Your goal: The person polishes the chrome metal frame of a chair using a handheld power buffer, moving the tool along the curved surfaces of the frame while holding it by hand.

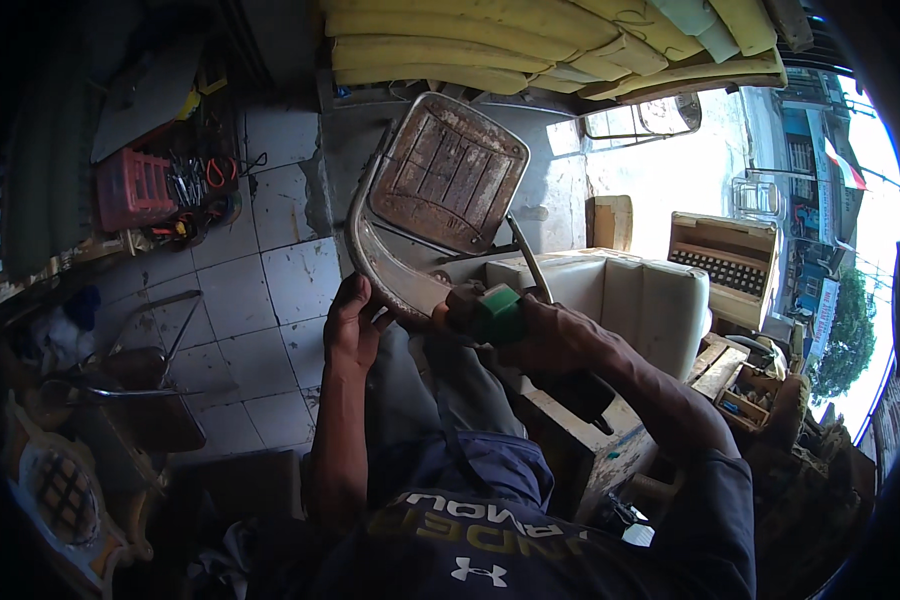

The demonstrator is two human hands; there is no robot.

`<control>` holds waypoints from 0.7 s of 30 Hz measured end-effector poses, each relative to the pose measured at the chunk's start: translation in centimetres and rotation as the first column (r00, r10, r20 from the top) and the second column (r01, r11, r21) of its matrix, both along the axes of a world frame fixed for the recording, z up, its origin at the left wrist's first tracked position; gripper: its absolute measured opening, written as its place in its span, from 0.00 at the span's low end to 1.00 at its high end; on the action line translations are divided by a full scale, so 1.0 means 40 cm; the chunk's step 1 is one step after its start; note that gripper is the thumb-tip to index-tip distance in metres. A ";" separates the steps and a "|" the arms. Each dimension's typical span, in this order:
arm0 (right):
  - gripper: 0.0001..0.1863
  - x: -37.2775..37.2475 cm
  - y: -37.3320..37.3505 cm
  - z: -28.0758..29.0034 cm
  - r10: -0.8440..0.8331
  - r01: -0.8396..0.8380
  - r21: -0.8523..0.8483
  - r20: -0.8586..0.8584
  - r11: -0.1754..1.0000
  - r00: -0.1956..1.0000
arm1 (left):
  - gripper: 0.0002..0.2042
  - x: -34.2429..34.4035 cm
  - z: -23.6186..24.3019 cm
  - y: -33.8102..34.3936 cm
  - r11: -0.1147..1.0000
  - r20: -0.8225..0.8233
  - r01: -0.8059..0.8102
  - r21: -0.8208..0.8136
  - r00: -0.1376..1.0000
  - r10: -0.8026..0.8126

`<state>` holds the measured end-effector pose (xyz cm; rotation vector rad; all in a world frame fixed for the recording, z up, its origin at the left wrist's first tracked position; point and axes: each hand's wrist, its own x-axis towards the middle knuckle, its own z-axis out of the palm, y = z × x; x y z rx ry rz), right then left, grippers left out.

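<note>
A folding chair with a rusty, worn metal seat (455, 170) leans in front of my knees. Its curved metal backrest (400, 265) is the part nearest to me. At the left lower end of that curve, my left hand (355, 322) has its thumb and fingers closed on the rim. My right hand (550, 340) is wrapped round a green and black power tool (499, 314), held at the backrest's lower right end. The tool's dark front is close to the backrest; whether they touch, I cannot tell. The hand hides part of its body.
To my right stands a cream padded seat (655, 305), with a wooden box of small pieces (725, 265) beyond it. Yellow foam sheets (530, 45) are stacked ahead. A red crate (135, 190) and hand tools (195, 180) sit at left, above another chair (140, 380) on tiles.
</note>
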<state>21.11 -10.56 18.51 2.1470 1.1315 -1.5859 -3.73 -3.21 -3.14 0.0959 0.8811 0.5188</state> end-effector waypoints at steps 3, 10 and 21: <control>0.25 0.008 0.066 0.031 0.049 -0.048 0.025 -0.045 0.999 0.998 | 0.24 -0.003 0.000 0.001 1.000 0.023 -0.004 0.006 1.000 0.004; 0.32 0.120 -0.078 -0.001 0.037 -0.041 -0.219 -0.022 0.975 0.999 | 0.25 0.004 0.007 -0.008 1.000 0.022 -0.001 0.010 1.000 0.000; 0.25 0.085 -0.123 -0.049 -0.175 0.259 0.219 -0.342 0.941 0.923 | 0.25 -0.004 0.034 0.028 0.999 0.163 0.014 0.039 0.986 -0.020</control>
